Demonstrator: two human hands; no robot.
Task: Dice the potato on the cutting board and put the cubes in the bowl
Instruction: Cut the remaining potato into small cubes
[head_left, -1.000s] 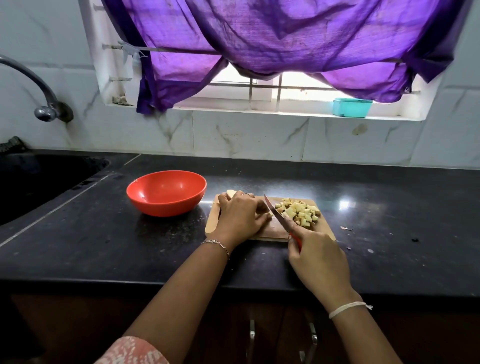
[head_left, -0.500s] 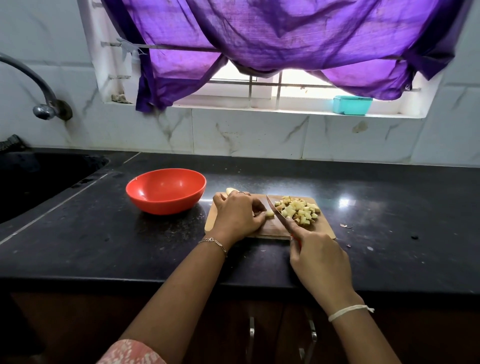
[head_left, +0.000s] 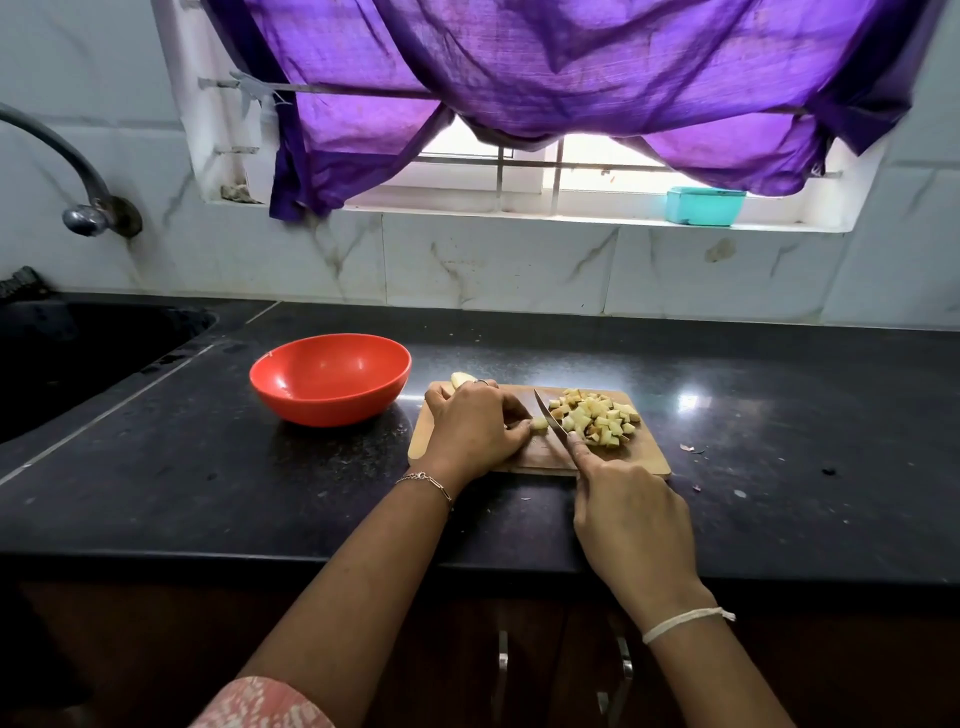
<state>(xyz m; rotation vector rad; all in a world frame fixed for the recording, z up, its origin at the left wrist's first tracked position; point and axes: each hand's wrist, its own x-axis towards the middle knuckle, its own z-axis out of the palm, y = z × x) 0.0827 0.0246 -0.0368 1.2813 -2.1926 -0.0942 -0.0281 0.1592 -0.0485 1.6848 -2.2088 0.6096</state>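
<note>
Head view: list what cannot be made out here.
- Uncut potato: head view, mostly under the left hand; remaining amount unclear.
- Handle of the knife: head view, buried inside the right hand.
- Sink: head view, cut off by the left edge.
- Teal box contents: head view, too far; its wall hides them.

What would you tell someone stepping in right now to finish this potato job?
Left hand: grips the uncut potato piece on the cutting board.
Right hand: grips the knife, blade right beside that piece.
Done: a pile of cubes lies on the board's right half.
Left: dice the rest, then move all cubes into the red bowl, empty, left of the board.
</note>
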